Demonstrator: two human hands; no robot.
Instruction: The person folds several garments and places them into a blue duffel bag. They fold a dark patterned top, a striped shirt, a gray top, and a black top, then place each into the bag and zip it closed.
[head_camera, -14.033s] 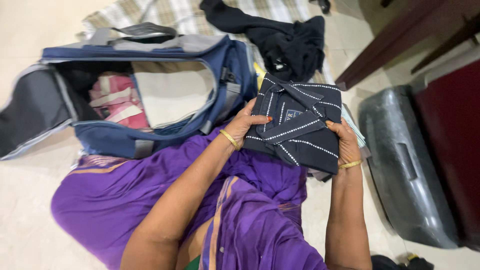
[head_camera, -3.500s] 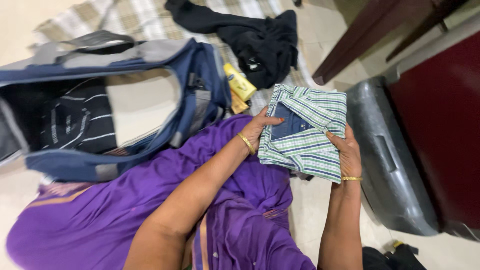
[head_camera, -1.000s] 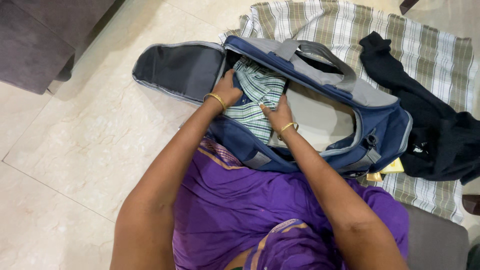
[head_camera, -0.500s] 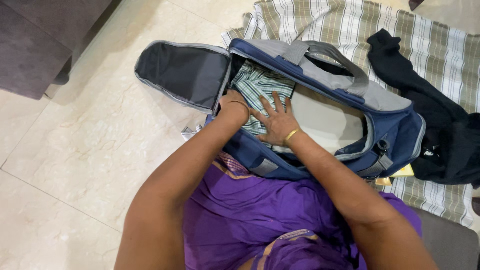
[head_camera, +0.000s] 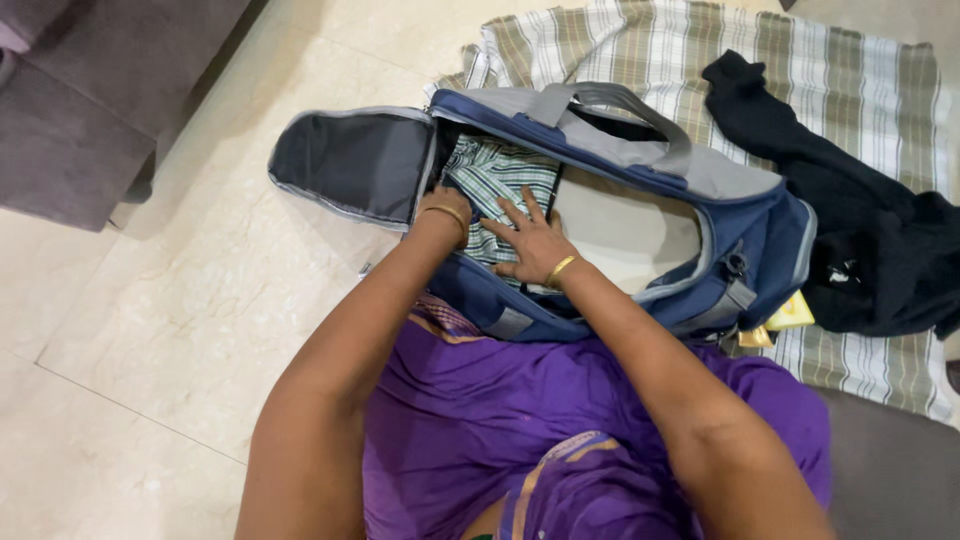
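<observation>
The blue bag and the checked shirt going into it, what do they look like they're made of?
The blue bag looks like woven synthetic fabric, matte, with grey webbing handles. The checked shirt looks like thin woven cotton or a blend, soft and matte, creasing under the right hand.

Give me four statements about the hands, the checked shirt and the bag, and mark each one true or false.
1. The right hand lies flat on the green checked shirt. True.
2. The shirt lies on the striped cloth. False: it is inside the blue duffel bag.
3. The bag's end flap is folded open. True.
4. The left hand holds the black garment. False: it reaches into the bag beside the shirt.
</observation>
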